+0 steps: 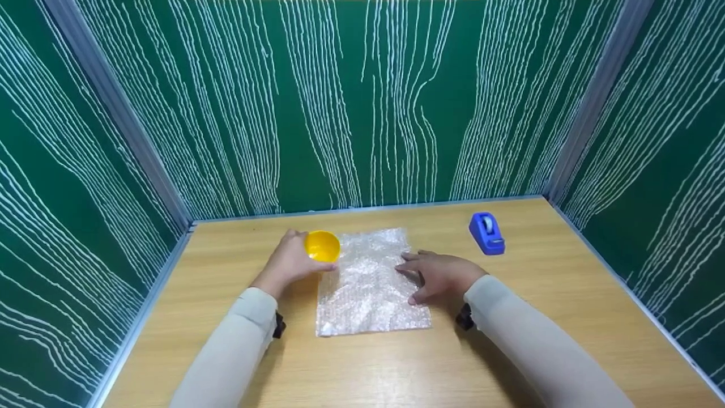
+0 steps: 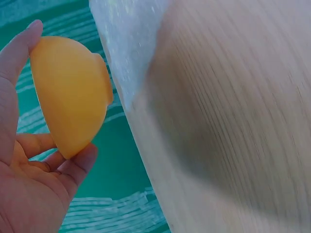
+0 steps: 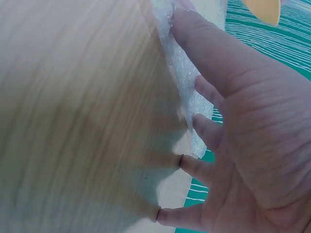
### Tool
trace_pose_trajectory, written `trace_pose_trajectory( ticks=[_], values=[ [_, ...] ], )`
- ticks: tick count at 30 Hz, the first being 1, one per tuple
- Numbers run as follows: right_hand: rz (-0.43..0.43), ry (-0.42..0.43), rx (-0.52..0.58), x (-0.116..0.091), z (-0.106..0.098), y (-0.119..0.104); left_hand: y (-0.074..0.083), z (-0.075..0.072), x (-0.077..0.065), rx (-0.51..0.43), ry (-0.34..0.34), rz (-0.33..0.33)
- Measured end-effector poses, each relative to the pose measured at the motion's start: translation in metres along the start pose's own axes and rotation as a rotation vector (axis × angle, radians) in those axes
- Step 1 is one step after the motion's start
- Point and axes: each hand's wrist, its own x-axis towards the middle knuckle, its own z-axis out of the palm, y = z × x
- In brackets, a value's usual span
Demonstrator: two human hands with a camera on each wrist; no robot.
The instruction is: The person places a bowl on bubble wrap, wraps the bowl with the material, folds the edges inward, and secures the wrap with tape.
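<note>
A small yellow bowl (image 1: 323, 247) is gripped by its rim in my left hand (image 1: 293, 260), thumb on one side and fingers on the other. The left wrist view shows the bowl (image 2: 70, 94) from the side, lifted off the table, its foot facing the tabletop. Below and to the right of it, a sheet of clear bubble wrap (image 1: 368, 289) lies flat on the table. My right hand (image 1: 444, 276) is spread at the sheet's right edge. In the right wrist view its thumb touches the bubble wrap (image 3: 182, 73), while its lower fingertips rest on the wood beside it.
A blue tape dispenser (image 1: 487, 233) with a roll of tape stands at the back right of the wooden table (image 1: 374, 374). Green panels (image 1: 396, 113) with white wavy lines enclose the table at the back and both sides, joined by grey posts (image 1: 595, 96).
</note>
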Motion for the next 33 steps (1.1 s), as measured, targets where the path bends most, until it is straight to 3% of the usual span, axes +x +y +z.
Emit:
trace_pose_trajectory(
  ticks=[8,16,33],
  values=[
    [0.018,-0.003,-0.001,0.001,-0.003,-0.002,0.025,0.017,0.000,-0.041,-0.067,0.050],
    [0.050,-0.013,0.026,0.003,-0.003,-0.003,0.039,0.037,-0.002,-0.036,-0.128,0.132],
    [0.110,-0.024,0.071,0.003,-0.003,-0.005,0.054,0.072,0.002,-0.008,-0.159,0.110]
  ],
)
